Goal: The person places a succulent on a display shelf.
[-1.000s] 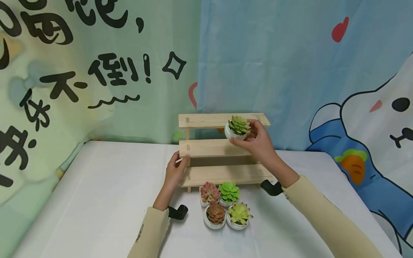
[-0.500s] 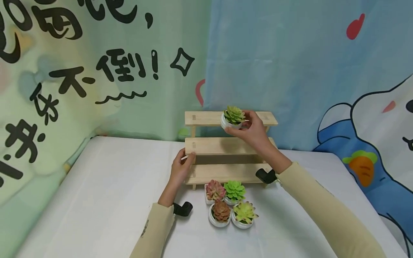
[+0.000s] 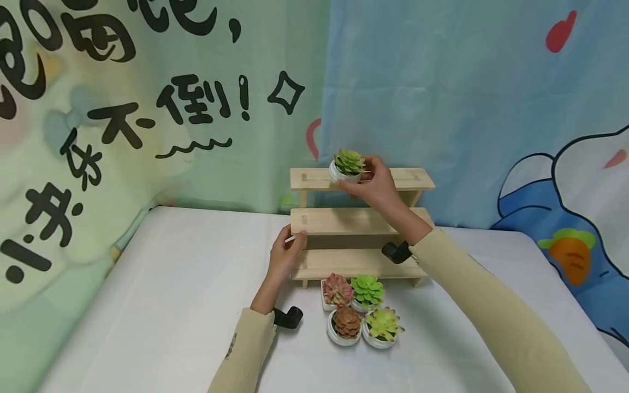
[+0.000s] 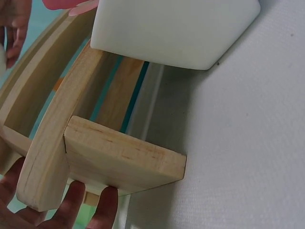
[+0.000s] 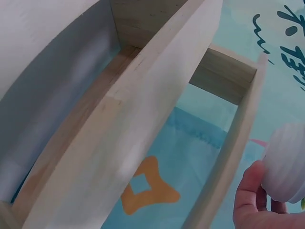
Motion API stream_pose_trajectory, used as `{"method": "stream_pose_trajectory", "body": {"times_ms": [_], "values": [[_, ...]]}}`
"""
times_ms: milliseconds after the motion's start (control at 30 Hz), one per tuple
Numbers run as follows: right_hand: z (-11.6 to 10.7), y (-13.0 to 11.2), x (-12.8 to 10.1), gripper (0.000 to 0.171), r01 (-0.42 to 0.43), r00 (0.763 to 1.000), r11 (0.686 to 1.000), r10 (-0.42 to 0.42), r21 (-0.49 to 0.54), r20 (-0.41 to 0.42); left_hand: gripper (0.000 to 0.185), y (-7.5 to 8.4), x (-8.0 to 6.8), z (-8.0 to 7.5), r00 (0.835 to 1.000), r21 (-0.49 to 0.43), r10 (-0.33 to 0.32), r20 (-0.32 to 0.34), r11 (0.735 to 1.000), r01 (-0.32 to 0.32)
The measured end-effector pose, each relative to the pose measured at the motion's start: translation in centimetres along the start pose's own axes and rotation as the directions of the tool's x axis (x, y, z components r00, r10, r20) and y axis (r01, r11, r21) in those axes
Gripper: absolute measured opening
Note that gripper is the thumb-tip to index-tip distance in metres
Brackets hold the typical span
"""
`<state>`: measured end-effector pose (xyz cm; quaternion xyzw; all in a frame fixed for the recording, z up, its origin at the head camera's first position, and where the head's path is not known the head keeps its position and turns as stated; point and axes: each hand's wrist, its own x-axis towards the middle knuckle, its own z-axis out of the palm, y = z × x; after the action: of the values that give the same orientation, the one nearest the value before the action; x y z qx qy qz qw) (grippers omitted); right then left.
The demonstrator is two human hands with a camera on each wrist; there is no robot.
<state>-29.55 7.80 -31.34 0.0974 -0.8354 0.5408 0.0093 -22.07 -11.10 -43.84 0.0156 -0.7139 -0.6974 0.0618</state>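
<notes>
Since the earlier frames we had lifted the pot (image 3: 346,166) from beside the middle step to the top step of the rack (image 3: 413,179), left of its centre. Our right hand (image 3: 375,183) pinched the pot's rim; our left hand (image 3: 286,254) curled round the rack's middle step at its left end. Four plants (image 3: 361,309) sat on the worktop (image 3: 162,305) before the rack. We judged it best to lower the pot level, its base fully on the board.

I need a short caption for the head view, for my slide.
Right hand holds a potted succulent at the wooden shelf's top tier; left hand steadies it.
</notes>
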Motion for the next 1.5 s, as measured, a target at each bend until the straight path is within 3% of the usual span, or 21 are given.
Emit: {"method": "stream_pose_trajectory", "body": {"times_ms": [100, 333, 1000, 1500], "values": [[0.3, 0.3, 0.5, 0.069, -0.007, 1.000, 1.000, 0.007, 0.005, 0.002, 0.043, -1.6, 0.8, 0.5, 1.000, -0.003, 0.004, 0.006, 1.000, -0.004], [0.8, 0.9, 1.5, 0.069, -0.054, 0.999, 0.997, 0.054, -0.051, -0.009, 0.047, -2.7, 0.8, 0.9, 0.999, 0.002, 0.011, 0.039, 1.000, -0.011], [2.0, 0.9, 3.3, 0.072, -0.061, 0.997, 0.994, 0.066, -0.091, 0.049, 0.045, -2.4, 0.7, 0.4, 1.000, 0.011, 0.000, 0.019, 1.000, -0.001], [1.7, 0.9, 3.3, 0.078, -0.018, 0.992, 0.995, 0.030, -0.094, 0.125, 0.046, -2.2, 0.9, 0.0, 1.000, 0.025, 0.010, -0.003, 1.000, -0.010]]}}
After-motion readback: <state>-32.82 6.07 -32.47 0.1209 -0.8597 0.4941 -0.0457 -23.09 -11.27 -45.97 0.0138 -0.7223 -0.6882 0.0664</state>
